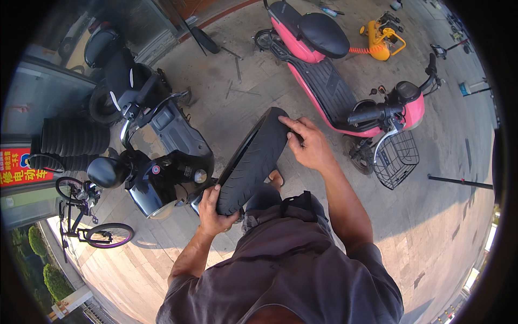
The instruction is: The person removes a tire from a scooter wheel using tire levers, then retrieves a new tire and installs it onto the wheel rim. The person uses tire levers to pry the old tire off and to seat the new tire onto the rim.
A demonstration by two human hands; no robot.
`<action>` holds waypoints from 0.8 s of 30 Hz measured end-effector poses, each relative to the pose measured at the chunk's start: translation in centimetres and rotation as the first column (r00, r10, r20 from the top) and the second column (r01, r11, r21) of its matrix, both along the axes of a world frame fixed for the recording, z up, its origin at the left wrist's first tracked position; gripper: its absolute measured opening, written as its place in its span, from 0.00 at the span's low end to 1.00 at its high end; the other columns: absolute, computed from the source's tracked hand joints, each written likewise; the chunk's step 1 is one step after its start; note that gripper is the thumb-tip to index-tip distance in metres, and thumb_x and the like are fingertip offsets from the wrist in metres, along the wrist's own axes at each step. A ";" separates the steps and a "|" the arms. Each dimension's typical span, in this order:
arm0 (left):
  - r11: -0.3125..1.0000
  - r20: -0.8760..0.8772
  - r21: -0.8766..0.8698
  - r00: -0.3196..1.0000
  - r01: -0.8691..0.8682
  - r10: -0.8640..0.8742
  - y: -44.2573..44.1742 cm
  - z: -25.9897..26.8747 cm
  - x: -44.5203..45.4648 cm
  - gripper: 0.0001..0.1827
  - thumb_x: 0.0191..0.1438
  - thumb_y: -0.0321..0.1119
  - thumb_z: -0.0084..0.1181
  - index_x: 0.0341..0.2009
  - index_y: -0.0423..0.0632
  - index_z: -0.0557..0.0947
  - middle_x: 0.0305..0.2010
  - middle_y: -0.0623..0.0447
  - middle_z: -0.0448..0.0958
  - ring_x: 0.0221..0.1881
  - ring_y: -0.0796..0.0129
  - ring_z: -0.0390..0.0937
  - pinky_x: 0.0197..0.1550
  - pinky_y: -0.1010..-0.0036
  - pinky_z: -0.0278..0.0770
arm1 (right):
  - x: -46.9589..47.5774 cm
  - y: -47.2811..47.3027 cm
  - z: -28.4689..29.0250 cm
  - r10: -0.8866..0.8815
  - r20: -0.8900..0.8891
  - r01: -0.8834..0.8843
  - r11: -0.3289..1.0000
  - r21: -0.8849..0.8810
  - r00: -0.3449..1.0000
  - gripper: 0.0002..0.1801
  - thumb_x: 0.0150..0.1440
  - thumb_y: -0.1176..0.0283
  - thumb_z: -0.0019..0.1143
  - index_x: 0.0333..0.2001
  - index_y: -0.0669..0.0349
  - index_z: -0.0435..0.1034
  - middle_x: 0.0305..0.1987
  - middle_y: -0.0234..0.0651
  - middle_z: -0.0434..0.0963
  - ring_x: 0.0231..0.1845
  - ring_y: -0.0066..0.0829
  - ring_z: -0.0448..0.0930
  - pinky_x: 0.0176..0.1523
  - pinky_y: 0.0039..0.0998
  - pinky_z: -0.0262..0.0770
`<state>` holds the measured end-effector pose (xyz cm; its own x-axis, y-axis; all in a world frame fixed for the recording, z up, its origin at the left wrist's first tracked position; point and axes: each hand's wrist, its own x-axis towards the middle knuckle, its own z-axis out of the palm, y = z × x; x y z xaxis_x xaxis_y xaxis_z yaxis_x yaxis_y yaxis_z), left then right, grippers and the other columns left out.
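A black rubber scooter tyre [259,158] is held up in front of my body, its grooved tread facing me and its hollow inside showing along the left edge. My left hand [214,212] grips the lower end, the thumb on the tread side and the fingers over the edge. At the upper right end, my right hand [305,139] rests its fingertips on the tread; its forefinger reaches the tyre's rim. Whether any fingers reach inside the tyre is hidden.
A black electric scooter [170,162] stands at left and a pink one [323,81] at right, with a wire basket [396,160]. Stacked tyres [75,135] and a bicycle [87,222] are further left. A yellow air compressor [378,40] stands behind; metal bars [238,71] lie on the paving.
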<state>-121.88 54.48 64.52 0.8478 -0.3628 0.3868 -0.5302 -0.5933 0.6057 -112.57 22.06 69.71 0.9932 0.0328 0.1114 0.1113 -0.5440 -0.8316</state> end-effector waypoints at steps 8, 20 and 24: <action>0.982 -0.088 0.038 0.978 -0.186 0.189 -1.0 0.8 9.3 0.53 0.28 0.32 0.73 0.65 0.46 0.67 0.48 0.38 0.74 0.42 0.41 0.77 0.40 0.55 0.79 | 13.9 0.9 -2.7 0.155 0.029 -0.157 0.975 0.157 0.988 0.20 0.55 0.80 0.57 0.53 0.56 0.78 0.37 0.38 0.76 0.34 0.31 0.77 0.40 0.29 0.74; 0.901 -0.207 0.034 0.878 -0.433 0.430 -7.1 -1.1 28.5 0.50 0.32 0.31 0.71 0.66 0.46 0.68 0.45 0.40 0.75 0.42 0.43 0.79 0.43 0.57 0.79 | 37.2 0.4 -12.9 0.103 -0.448 0.195 0.798 0.570 0.888 0.10 0.59 0.68 0.64 0.35 0.65 0.75 0.29 0.28 0.77 0.30 0.18 0.72 0.35 0.26 0.69; 0.829 -0.263 0.015 0.798 -0.559 0.543 -8.8 -1.4 38.0 0.51 0.32 0.31 0.70 0.67 0.45 0.67 0.47 0.38 0.76 0.46 0.43 0.78 0.49 0.58 0.78 | 45.6 -1.8 -18.8 -0.052 -0.572 0.326 0.862 0.388 0.819 0.09 0.61 0.68 0.60 0.38 0.64 0.75 0.31 0.28 0.77 0.31 0.20 0.73 0.35 0.27 0.71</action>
